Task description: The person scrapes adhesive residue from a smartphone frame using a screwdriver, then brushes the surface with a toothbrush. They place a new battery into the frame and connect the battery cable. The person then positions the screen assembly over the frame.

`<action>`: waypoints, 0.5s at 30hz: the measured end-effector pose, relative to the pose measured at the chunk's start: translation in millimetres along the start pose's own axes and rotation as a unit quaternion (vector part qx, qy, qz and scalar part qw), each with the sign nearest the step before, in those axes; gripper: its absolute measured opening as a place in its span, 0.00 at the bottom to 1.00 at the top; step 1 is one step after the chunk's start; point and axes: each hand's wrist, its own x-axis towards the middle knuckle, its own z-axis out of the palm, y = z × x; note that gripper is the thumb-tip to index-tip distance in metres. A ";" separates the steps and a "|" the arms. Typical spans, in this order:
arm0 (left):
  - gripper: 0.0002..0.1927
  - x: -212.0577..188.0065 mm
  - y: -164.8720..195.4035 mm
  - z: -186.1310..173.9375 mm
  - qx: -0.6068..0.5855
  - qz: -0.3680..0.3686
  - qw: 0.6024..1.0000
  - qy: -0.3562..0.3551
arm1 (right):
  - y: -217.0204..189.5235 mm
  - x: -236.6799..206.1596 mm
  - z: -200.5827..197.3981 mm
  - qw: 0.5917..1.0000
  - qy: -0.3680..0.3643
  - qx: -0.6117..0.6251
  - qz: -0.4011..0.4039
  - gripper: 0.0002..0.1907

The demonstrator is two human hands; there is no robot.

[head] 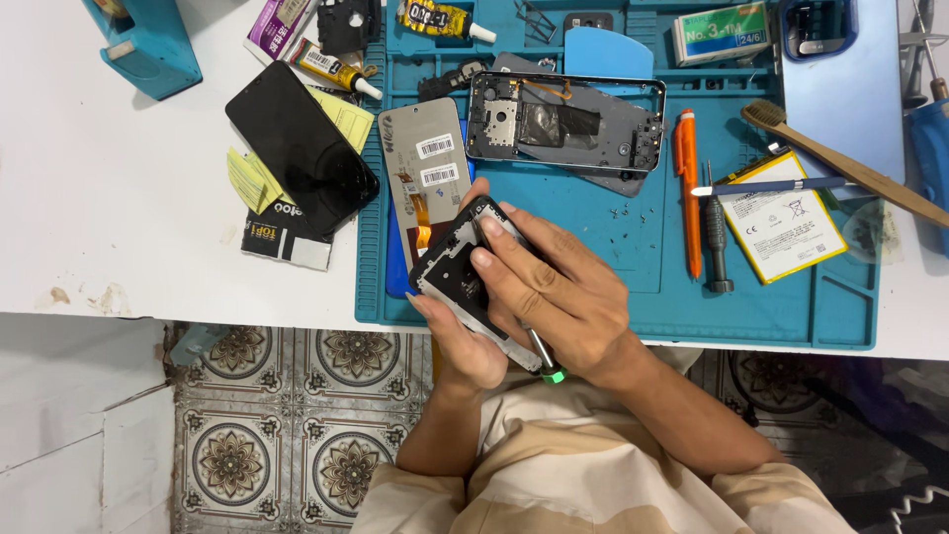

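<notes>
- Near edge of the blue mat (613, 331): taken up by the left hand (465, 341) and right hand (563, 297), closed together around a phone frame (460, 267).
- Just beyond the hands: a screen panel (427, 163) and an open phone shell (563, 124) lie side by side, blocking a straight path.
- Right of the hands: a bare strip of mat, bounded by an orange pen (689, 188) and a screwdriver (716, 237).
- Far right: battery (786, 227) and brush (840, 163) crowd the mat.
- Left: bare white table (109, 218) gives open passage up to the black phone (301, 148).
</notes>
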 end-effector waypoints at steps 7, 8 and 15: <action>0.50 0.4 0.4 1.1 -0.005 -0.002 1.000 -0.011 | -2.3 2.6 0.3 1.000 0.016 -0.001 0.009 0.20; 0.49 0.4 0.5 1.3 -0.006 -0.002 1.000 -0.006 | -2.4 3.0 -0.2 1.000 0.016 -0.003 0.010 0.20; 0.49 -1.5 -0.9 0.7 0.005 0.001 1.000 -0.004 | -0.8 1.0 -3.1 1.000 0.011 0.014 -0.004 0.20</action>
